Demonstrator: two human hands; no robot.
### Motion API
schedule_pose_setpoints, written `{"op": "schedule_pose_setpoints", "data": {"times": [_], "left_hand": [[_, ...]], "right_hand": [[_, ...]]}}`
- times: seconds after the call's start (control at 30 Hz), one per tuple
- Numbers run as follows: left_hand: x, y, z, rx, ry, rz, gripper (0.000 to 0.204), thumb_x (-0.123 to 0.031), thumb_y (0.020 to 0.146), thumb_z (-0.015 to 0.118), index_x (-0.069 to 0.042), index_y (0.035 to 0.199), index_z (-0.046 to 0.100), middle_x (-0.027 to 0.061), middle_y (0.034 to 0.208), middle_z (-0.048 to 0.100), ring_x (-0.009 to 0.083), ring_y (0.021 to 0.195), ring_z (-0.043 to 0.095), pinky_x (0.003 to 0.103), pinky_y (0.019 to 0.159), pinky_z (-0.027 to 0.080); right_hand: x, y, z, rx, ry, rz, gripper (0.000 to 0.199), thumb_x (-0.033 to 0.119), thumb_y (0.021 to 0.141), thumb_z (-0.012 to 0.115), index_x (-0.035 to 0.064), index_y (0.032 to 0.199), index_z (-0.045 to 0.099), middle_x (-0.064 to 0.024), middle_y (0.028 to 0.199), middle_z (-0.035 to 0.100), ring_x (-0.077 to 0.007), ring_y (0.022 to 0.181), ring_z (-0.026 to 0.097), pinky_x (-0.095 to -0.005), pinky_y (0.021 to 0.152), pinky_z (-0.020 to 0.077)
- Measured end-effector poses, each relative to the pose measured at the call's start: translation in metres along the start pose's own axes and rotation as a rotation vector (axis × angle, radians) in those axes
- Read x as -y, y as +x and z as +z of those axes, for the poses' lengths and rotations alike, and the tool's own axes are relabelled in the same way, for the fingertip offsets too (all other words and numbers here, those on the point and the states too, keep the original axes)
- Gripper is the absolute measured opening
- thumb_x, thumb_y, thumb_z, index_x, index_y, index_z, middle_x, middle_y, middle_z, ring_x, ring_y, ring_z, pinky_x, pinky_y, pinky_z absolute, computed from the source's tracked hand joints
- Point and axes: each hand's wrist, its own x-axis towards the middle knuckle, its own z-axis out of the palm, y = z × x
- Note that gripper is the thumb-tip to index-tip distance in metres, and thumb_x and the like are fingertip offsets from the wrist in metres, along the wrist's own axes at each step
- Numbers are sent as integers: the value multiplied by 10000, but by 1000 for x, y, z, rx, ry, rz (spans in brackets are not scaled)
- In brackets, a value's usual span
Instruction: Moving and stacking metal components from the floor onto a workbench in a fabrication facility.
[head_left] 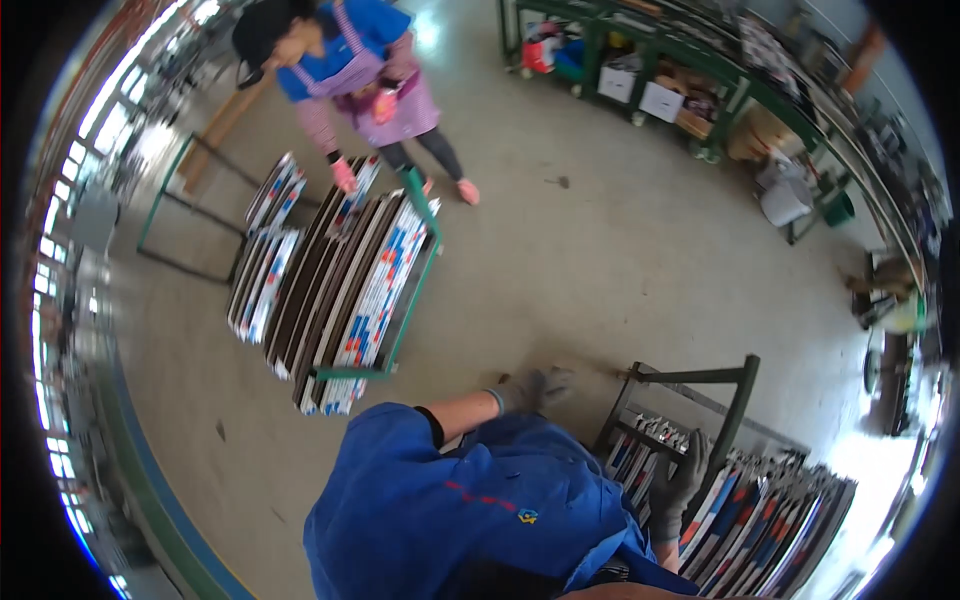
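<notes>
My left hand (540,389), in a grey glove, hangs in front of my blue jacket (480,500), its fingers loosely extended and nothing visible in them. My right hand (678,485), also gloved, is beside the upright bar of a dark green metal cart (738,415). Its fingers stretch up along the bar; whether the palm presses on it is hard to see. Several long flat panels (765,520) with white, red and blue edges stand upright in rows in this cart, partly hidden by my hand and the bar.
At the far left, a person (365,60) in a purple apron and pink gloves reaches to a second cart (405,310) full of similar long panels (345,270). An empty-looking green frame (165,195) stands beside it. Green workbenches (680,60) and a white bucket (786,203) line the far right.
</notes>
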Motion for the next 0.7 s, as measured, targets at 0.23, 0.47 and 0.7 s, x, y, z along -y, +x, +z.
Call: {"op": "schedule_pose_setpoints", "data": {"times": [0.23, 0.47, 0.7], "left_hand": [[104, -140, -18, -282, -56, -599, 399, -373, 973, 508, -50, 1150, 660, 213, 1090, 682, 424, 1030, 634, 499, 902, 503], [102, -235, 71, -643, -476, -1162, 469, -393, 963, 518, 11, 1140, 675, 251, 1131, 682, 410, 1115, 632, 465, 954, 494], [6, -259, 134, -980, -758, -1295, 490, -411, 936, 551, 23, 1120, 684, 121, 938, 713, 197, 856, 658, 347, 791, 525]], "right_hand": [[41, 76, 133, 483, 283, -111, 502, 86, 804, 718, -24, 1272, 576, -243, 1280, 602, -408, 1213, 567, -443, 1034, 463], [24, 104, 236, 888, 326, -164, 455, 143, 815, 716, -26, 1224, 611, -241, 1212, 645, -358, 1120, 634, -413, 952, 517], [-47, 99, 351, 1184, 374, -271, 486, 210, 809, 719, -51, 1212, 638, -235, 1103, 706, -297, 969, 714, -378, 850, 570]]}}
